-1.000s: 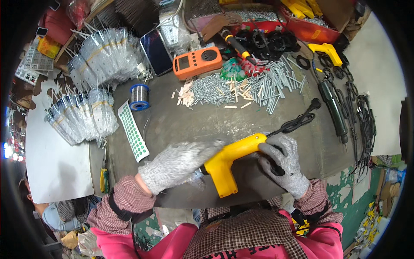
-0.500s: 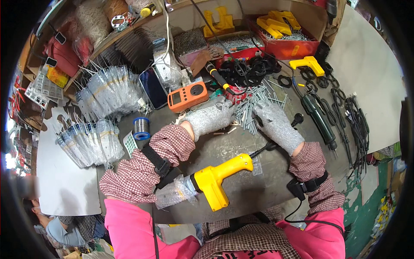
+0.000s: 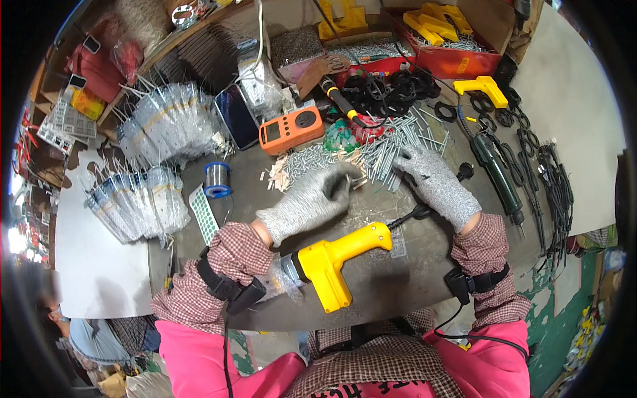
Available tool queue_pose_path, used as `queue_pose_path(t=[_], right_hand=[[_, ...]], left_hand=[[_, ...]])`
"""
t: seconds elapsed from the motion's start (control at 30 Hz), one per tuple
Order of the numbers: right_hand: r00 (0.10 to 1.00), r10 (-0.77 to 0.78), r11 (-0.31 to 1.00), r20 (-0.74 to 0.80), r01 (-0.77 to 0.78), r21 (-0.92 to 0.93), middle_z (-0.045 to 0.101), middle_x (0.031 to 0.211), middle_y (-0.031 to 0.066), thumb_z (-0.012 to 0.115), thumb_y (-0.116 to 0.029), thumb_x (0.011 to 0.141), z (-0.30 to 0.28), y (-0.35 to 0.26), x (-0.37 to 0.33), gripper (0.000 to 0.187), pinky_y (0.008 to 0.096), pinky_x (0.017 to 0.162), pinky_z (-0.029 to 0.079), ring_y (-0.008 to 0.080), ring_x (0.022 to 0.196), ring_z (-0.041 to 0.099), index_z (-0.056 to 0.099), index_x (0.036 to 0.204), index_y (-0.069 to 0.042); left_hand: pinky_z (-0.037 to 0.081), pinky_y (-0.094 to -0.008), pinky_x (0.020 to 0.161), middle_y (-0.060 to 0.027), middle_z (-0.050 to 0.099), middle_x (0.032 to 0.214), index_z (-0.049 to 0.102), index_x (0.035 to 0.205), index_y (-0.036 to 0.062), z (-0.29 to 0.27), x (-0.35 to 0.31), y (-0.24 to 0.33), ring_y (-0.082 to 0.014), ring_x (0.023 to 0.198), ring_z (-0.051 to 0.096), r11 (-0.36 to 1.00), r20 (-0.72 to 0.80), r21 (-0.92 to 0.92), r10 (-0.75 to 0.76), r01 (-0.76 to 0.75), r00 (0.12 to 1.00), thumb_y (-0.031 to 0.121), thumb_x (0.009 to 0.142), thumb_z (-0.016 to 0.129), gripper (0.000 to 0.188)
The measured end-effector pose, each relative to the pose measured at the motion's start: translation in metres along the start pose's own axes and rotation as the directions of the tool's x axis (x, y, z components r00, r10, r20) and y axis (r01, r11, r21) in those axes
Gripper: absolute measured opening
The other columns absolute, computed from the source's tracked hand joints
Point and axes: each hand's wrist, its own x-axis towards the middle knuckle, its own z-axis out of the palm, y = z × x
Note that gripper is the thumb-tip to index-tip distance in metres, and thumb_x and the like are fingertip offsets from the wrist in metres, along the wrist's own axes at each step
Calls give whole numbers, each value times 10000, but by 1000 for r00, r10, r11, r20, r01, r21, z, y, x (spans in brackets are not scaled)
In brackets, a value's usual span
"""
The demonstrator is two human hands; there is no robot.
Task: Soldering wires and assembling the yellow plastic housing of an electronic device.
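Head view: yellow tool (image 3: 334, 260) lies on the table (image 3: 411, 285)

You have the yellow tool in front of you, handle pointing up and to the right, its front end in clear bubble wrap (image 3: 282, 278) beside your left sleeve. Its black cord (image 3: 419, 211) runs toward your right wrist. Your gloved left hand (image 3: 308, 202) is at the near edge of the small screws (image 3: 312, 158), thumb and fingers curled toward each other; you can't tell from here whether they pinch anything. Your gloved right hand (image 3: 441, 189) reaches onto the long screws (image 3: 381, 162), fingers bent and close together, and whether they grip one can't be told. Beyond your left hand sits an orange meter (image 3: 290, 131); farther left stands a wire spool (image 3: 217, 180).
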Motion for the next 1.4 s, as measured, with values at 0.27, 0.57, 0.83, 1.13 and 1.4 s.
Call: queue_pose_path(t=[0.27, 0.57, 0.83, 1.13, 1.4], right_hand=[[1000, 2, 1000, 30, -3, 26, 557, 1112, 176, 638, -79, 836, 10, 2, 0, 289, 445, 909, 483, 367, 1081, 561, 633, 1124, -61], [991, -111, 983, 71, 120, -136, 598, 1048, 140, 569, -48, 832, 0, -8, 15, 196, 447, 893, 490, 341, 1037, 586, 636, 1015, -60], [880, -443, 848, 170, 473, -238, 594, 1081, 153, 571, -78, 840, -6, -2, 25, 249, 415, 954, 470, 322, 1051, 588, 593, 1081, -19], [908, -365, 880, 208, 409, -242, 606, 970, 154, 601, -71, 820, 2, 7, 28, 186, 419, 859, 519, 304, 937, 623, 582, 998, -18], [981, -192, 917, -26, 189, 352, 628, 1007, 156, 661, -102, 829, -27, -111, -17, 224, 428, 774, 529, 334, 923, 648, 603, 1037, -46]], left_hand=[[503, -324, 875, -128, 681, 1022, 636, 1167, 31, 2, -26, 7, -200, 966, 637, 964, 120, -178, -176, 196, 977, 101, 817, 615, 357], [454, -332, 1011, -128, 653, 1186, 592, 1252, -17, 3, -53, 3, -197, 1093, 596, 959, 121, -170, -206, 225, 971, 28, 809, 556, 447], [459, -468, 999, -201, 614, 1223, 564, 1329, 77, 9, -70, 33, -395, 1136, 570, 920, 196, 377, 36, -109, 980, 120, 813, 590, 518], [412, -480, 1053, -241, 529, 1308, 489, 1406, 82, 8, -99, 43, -394, 1225, 516, 888, 222, 454, -40, -67, 974, 351, 846, 672, 647], [373, -491, 1087, -263, 492, 1351, 350, 1491, 31, 14, -120, 22, -427, 1266, 476, 955, 120, 282, -126, 88, 985, 524, 752, 791, 992]])
